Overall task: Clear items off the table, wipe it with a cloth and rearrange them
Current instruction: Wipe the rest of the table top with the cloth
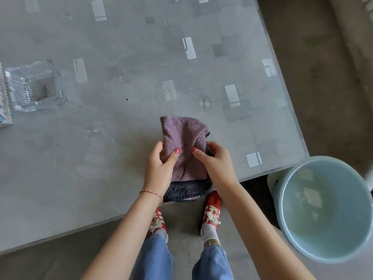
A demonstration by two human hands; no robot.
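Both hands are on the cloth (182, 146), near the near edge of the table (113, 122), right of centre. Left hand (159, 166) grips the cloth's left edge, thumb curled over the top face, fingers tucked behind. Right hand (215, 161) pinches the right side, index finger laid across the purple face, other fingers wrapped around a dark fold.

Cloth: terry, purple on one side, dark grey on the other. Folded over, purple face up. Far end lies on the table surface, near end hangs between the wrists with the grey layer showing at the bottom, just over the table edge. Can't tell how much of it is actually lifted off the glass.

Left wrist has a thin braided bracelet (151, 194).

Table: grey, glossy top with pale rectangular patterning, corner at the right. Round metal fitting (204, 103) visible in the top, just beyond the cloth.

Far left on the table: clear ribbed glass dish (34, 85), well apart from the cloth. Touching or just beside its left side, a lace-edged item (4, 102), cut off by the frame edge.

Right, off the table corner, on the floor: pale blue basin (323, 209) with water in it, near the right forearm.

Below the table edge: red-and-white sneakers (212, 213), blue jeans (153, 259), grey floor.
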